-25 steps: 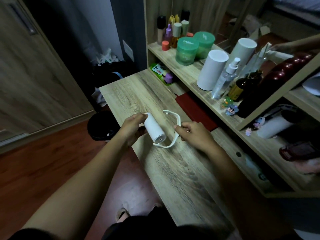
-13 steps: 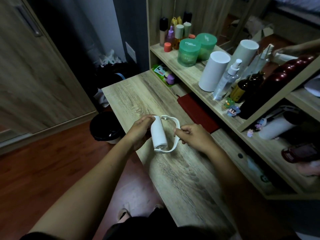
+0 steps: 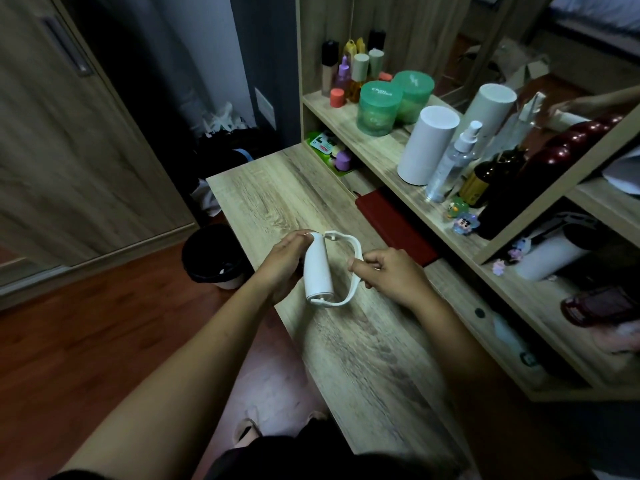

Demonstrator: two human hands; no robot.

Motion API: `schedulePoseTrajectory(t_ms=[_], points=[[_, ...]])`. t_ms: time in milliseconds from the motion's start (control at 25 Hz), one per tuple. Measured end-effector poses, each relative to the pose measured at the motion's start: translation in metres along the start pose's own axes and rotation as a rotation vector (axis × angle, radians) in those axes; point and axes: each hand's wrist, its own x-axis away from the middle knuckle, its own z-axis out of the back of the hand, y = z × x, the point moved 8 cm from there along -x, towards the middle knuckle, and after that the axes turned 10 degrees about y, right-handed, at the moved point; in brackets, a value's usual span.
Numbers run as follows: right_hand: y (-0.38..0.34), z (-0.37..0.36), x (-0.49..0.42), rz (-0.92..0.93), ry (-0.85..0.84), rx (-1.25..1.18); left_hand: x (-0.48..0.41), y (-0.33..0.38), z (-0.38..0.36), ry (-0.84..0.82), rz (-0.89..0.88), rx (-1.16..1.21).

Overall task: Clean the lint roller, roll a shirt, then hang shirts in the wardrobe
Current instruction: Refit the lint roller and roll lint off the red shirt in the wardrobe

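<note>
A wooden tabletop (image 3: 277,199) abuts cluttered shelves (image 3: 377,147). Above it, the left hand (image 3: 282,263) grips the roller (image 3: 317,268); the right hand (image 3: 388,273) pinches its handle (image 3: 353,271).

A flat red case (image 3: 394,230) lies just beyond my right hand (image 3: 391,275); a black bin (image 3: 194,251) stands left of my left hand (image 3: 280,268).

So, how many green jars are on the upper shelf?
2. The front green jar stands beside the white cylinder; the rear green jar is just behind it, partly covered by it. None seems hidden.
</note>
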Motion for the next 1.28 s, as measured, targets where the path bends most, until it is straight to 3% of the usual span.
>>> schedulePoseTrajectory(t_ms=[280, 520, 1280], points=[[-0.005, -0.003, 0.004, 0.007, 0.094, 0.1, 0.012, -0.006, -0.01, 0.004, 0.013, -0.08], [-0.019, -0.001, 0.008, 0.007, 0.175, 0.14, 0.017, 0.009, -0.003, 0.168, -0.182, -0.187], [-0.025, -0.008, 0.01, -0.006, 0.273, 0.073, 0.042, 0.035, -0.006, 0.127, -0.387, -0.498]])
